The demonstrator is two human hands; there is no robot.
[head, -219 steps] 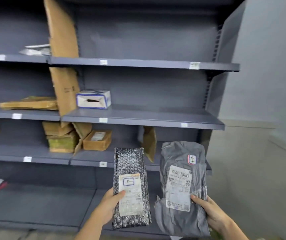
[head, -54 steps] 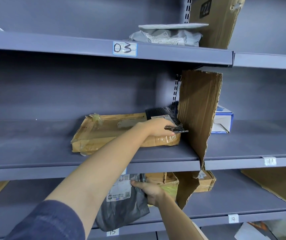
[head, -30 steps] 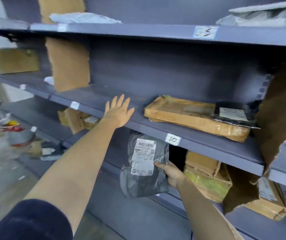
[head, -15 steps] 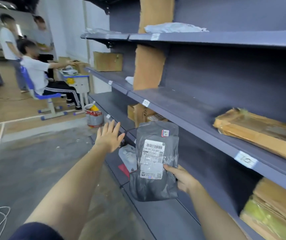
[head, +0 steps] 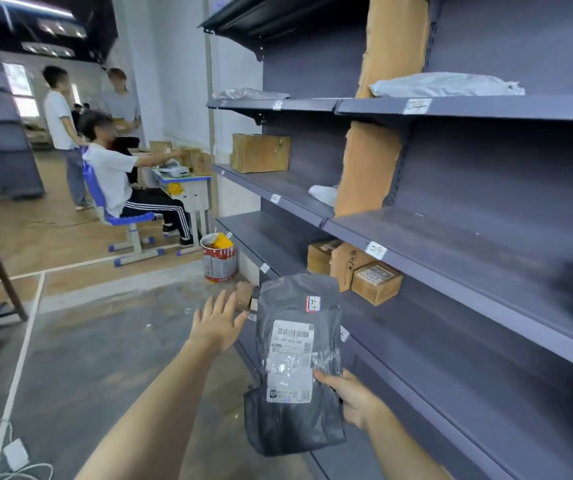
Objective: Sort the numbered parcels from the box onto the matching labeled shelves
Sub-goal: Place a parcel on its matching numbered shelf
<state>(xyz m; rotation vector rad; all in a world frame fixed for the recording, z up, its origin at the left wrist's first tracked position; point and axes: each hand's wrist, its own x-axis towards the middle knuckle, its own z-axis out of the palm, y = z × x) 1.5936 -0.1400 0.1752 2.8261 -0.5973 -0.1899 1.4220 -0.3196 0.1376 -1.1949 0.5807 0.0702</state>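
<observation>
A: Start with the hands. What is each one doing?

B: The right hand (head: 354, 398), low and right of centre, grips a grey parcel (head: 295, 365) by its lower right edge, thumb across the front. The left hand (head: 217, 322) is just left of the parcel, fingers straight and spread, holding nothing.

A: What is the parcel like?

B: A soft, crinkled plastic bag, dark grey and glossy, held upright. A white printed label (head: 290, 360) with a barcode covers its middle, and a small sticker (head: 313, 303) with a handwritten mark sits near the top. I cannot read the mark.

A: And around it?

B: The parcel is in the air in front of the shelves (head: 468, 258), which fill the right of the frame: dark blue-grey metal boards with small white tags (head: 376, 250) on their front edges. Ragged cardboard dividers (head: 368, 168) stand upright between bays. Two small brown boxes (head: 375, 282) sit on a lower board just above the parcel, a larger box (head: 261, 152) further back, and a pale flat bag (head: 444, 84) at upper right.

A: The left side?

B: A bare concrete floor (head: 87, 341), a metal can (head: 219, 259) by the shelf end, and people at a desk (head: 183, 183) at upper left.
</observation>
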